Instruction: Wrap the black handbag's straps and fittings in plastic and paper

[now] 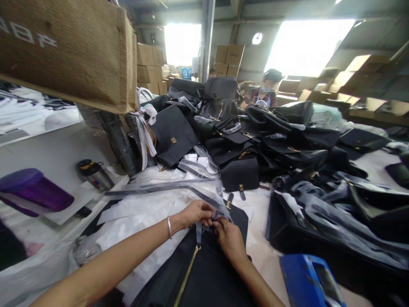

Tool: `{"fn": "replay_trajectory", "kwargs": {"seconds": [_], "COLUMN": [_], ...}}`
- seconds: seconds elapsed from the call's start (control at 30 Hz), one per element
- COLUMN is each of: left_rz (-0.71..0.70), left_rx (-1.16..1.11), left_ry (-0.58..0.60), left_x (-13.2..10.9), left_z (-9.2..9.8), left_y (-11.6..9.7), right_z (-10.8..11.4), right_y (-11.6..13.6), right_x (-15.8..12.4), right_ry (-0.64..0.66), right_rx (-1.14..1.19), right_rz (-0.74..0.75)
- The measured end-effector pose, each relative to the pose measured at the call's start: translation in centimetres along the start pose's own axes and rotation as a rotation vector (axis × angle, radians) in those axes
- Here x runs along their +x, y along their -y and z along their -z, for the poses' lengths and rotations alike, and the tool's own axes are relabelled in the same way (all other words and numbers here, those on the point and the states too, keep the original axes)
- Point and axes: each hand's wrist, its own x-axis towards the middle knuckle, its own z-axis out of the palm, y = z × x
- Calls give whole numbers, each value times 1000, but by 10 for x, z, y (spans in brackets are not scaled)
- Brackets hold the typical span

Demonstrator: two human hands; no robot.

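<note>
A black bag [211, 268] with a gold zip lies in front of me on the table. Over its upper end my left hand [200, 213], with a silver bangle at the wrist, is closed in a pinch on a strap [209, 192] wrapped in see-through plastic. My right hand [229, 238] is closed too, its thumb and finger pinching the same wrapped strap close beside the left fingertips. The exact grip is partly hidden by the fingers. A gold buckle [228, 204] shows just beyond the right hand. White packing sheets [143, 209] lie left of the bag.
Black bags [239, 175] are heaped across the far side. A blue tool or dispenser [309, 279] stands at lower right, near an open black bag [303, 230]. A brown burlap bag [70, 51] hangs upper left, above a purple jug [35, 189] and flask [94, 174]. A person [252, 96] is behind the heap.
</note>
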Motion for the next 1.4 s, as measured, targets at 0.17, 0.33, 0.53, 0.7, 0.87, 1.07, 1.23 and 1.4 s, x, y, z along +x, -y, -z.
{"fn": "replay_trajectory", "kwargs": {"seconds": [0.17, 0.33, 0.53, 0.7, 0.87, 1.07, 1.23, 1.4], "left_rz": [-30, -90, -216, -284, -295, -248, -204, -184], "left_rx": [161, 388, 707, 881, 928, 888, 803, 617], "left_ry": [-79, -110, -145, -143, -130, -173, -216, -235], "left_x": [9, 6, 1, -1, -7, -6, -4, -5], "left_z": [-6, -6, -2, -2, -5, -8, -10, -12], "left_y": [6, 2, -6, -3, 6, 16, 22, 26], "right_z": [-2, -2, 0, 0, -3, -7, -7, -13], "right_y": [-1, 3, 7, 8, 5, -2, -8, -12], "right_x": [-1, -2, -3, -6, -8, -6, -10, -8], "right_ry": [-8, -12, -17, -30, -32, 3, 87, 25], "right_rx": [88, 156, 198, 205, 219, 279, 393, 400], "right_rz": [-36, -64, -97, -104, -95, -79, -53, -124]}}
